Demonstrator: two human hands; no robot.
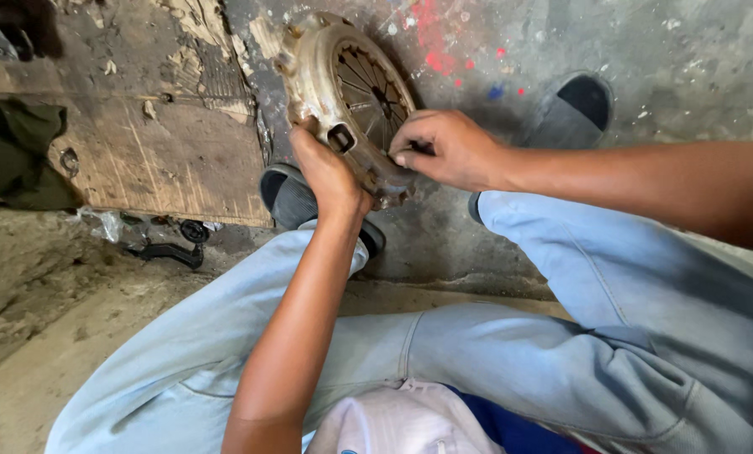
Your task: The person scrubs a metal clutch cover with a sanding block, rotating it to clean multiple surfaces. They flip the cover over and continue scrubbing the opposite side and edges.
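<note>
Stained concrete floor below us, one worn wooden board, two dark sandals. We've got one rusty clutch cover tilted upright between our knees; left hand grips its rim, right hand pinches its edge, arms bent inward.

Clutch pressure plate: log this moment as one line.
left hand: grips clutch pressure plate rim | right hand: fingertips pinch at its lower edge | plate: tilted, over concrete floor | person: seated, light jeans

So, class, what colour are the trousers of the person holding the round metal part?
Light blue trousers, seen in the head view.
</note>
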